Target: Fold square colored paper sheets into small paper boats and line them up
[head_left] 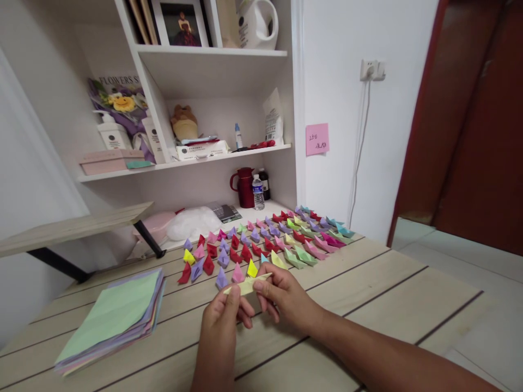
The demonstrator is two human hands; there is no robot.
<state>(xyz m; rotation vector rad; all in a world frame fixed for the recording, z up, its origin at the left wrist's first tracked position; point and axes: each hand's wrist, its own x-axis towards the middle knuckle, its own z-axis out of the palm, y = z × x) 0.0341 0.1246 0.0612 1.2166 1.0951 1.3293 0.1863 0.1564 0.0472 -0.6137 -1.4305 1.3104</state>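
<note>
Between my two hands stretches a pale yellow folded paper (247,286), long and narrow with pointed ends. My left hand (229,313) pinches its left end between thumb and fingers. At the other end, the thumb and fingers of my right hand (281,294) are closed on it. Both hands hover over the near part of the table. Just beyond them stand rows of small folded paper boats (246,253) in red, purple, pink, yellow, green and blue. To the left lies a stack of coloured paper sheets (112,316), light green on top.
The plank-patterned table (368,305) carries a small raised shelf (81,228) at the left. Behind it, a white shelving unit (212,60) holds a dark red jug (245,188), a water bottle (258,193) and a plastic bag (194,223). A pink note (317,139) sticks to the wall.
</note>
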